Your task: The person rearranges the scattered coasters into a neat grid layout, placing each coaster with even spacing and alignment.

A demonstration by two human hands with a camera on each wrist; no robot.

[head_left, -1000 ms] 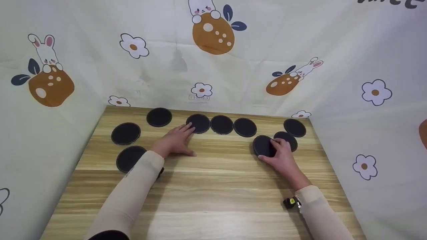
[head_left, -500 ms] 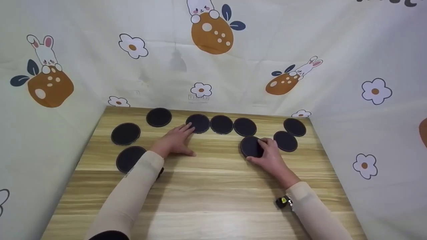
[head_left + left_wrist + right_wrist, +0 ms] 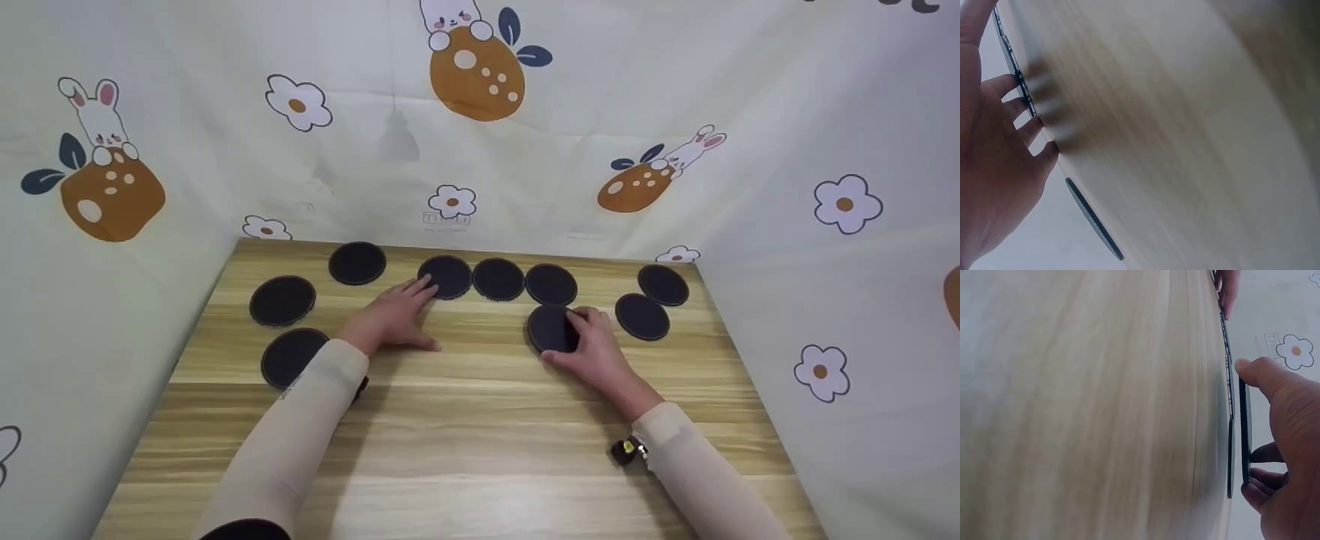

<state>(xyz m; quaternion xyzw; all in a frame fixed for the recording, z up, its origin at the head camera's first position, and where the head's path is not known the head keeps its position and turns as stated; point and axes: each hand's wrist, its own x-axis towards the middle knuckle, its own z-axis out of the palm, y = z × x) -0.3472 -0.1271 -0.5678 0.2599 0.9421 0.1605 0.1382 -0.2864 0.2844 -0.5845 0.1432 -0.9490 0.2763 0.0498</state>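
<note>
My right hand (image 3: pixel 600 352) grips a round black coaster (image 3: pixel 551 328) by its edge, thumb on the near side and fingers on the far side. In the right wrist view this held coaster (image 3: pixel 1245 433) shows edge-on, a small gap above the table. Just behind it lies a flat coaster (image 3: pixel 552 284), the right end of a row with a middle coaster (image 3: pixel 499 279) and a left one (image 3: pixel 450 274). The spread fingers of my left hand (image 3: pixel 390 319) rest at the left one's near edge. The left wrist view shows that hand (image 3: pixel 999 140) with its fingertips down on the table.
Two more coasters lie to the right, a nearer one (image 3: pixel 643 316) and a farther one (image 3: pixel 663 284). On the left are a back coaster (image 3: pixel 358 262), a side one (image 3: pixel 283 300) and one partly under the left sleeve (image 3: pixel 291 357). Printed cloth (image 3: pixel 360 172) walls the wooden table (image 3: pixel 480 450).
My right hand has carried its coaster leftward, away from the nearer right-hand coaster, to just in front of the row's right end. The left hand has stayed in place.
</note>
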